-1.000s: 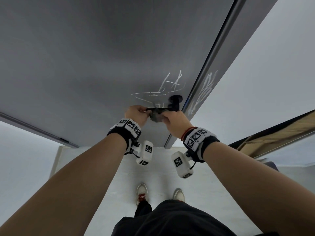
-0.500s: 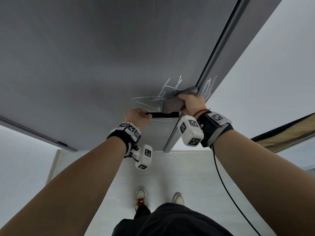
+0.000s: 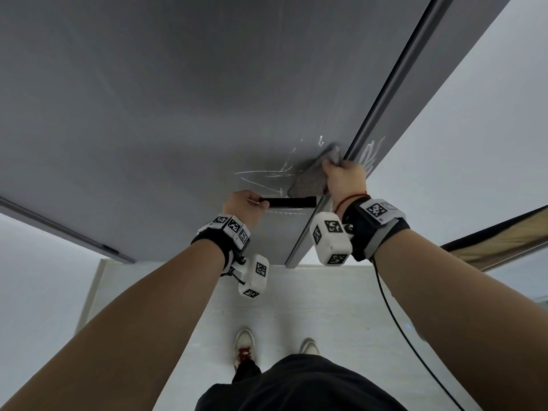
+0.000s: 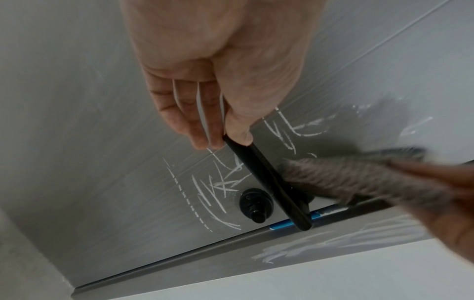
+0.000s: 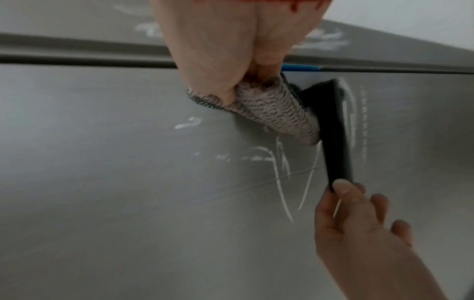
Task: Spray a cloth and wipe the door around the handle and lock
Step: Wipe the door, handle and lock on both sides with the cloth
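A grey door (image 3: 178, 114) carries white scribbles (image 3: 267, 176) around a black lever handle (image 3: 292, 202) and a round black lock knob (image 4: 256, 203). My left hand (image 3: 244, 204) pinches the free end of the handle (image 4: 266, 182) between thumb and fingers. My right hand (image 3: 344, 179) grips a grey knitted cloth (image 3: 311, 179) and presses it on the door just above the handle, close to the door's edge. In the right wrist view the cloth (image 5: 277, 113) is bunched under the fingers and touches the handle (image 5: 333, 132). The lock knob is hidden in the head view.
The dark door edge and frame (image 3: 385, 114) run beside the cloth, with more white marks (image 3: 373, 152) on the frame. A strip of blue tape (image 4: 282, 224) sits at the latch. A pale wall (image 3: 474, 143) lies right, a light floor (image 3: 296, 307) and my shoes below.
My right hand has carried the cloth from the handle up the door to the marks by the edge. Some scribbles there are gone. The left hand still holds the handle's end.
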